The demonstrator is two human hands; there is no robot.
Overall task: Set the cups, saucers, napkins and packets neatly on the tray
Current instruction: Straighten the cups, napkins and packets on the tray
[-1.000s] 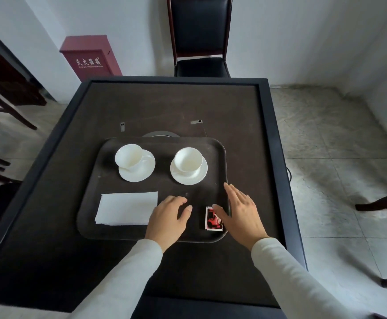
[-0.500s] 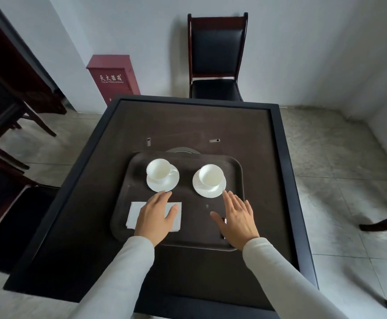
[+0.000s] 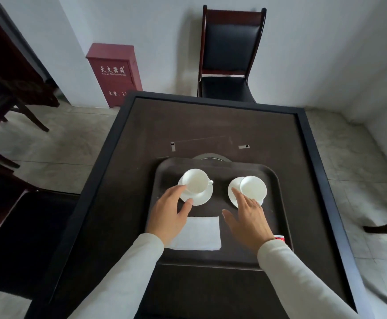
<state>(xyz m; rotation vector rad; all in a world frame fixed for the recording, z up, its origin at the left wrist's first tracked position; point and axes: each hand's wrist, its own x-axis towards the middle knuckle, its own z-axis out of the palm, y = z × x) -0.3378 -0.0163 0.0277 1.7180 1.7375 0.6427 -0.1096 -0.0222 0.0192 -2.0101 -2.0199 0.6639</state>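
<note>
**Both hands at the saucers on the tray**

A dark tray (image 3: 213, 259) lies on the dark desk (image 3: 210, 125), and everything is placed here relative to that tray. In its far left part a white cup (image 3: 196, 180) sits on a white saucer (image 3: 199, 196), its handle pointing right. The left hand (image 3: 168, 215) reaches over the tray's left side, fingers (image 3: 176, 189) loosely spread, fingertips at the cup's near-left edge and the thumb at the saucer's near rim. At the tray's near middle lies a white napkin (image 3: 199, 233), flat, partly under the left wrist. The right hand (image 3: 248, 223) hovers right of the napkin, fingers (image 3: 237, 194) spread open, the forefinger lying over a second saucer (image 3: 234, 192) in the far right part. A second cup (image 3: 253, 187) sits on that saucer. At the tray's near right edge a red-and-white packet (image 3: 280, 238) peeks out from behind the right wrist.
</note>
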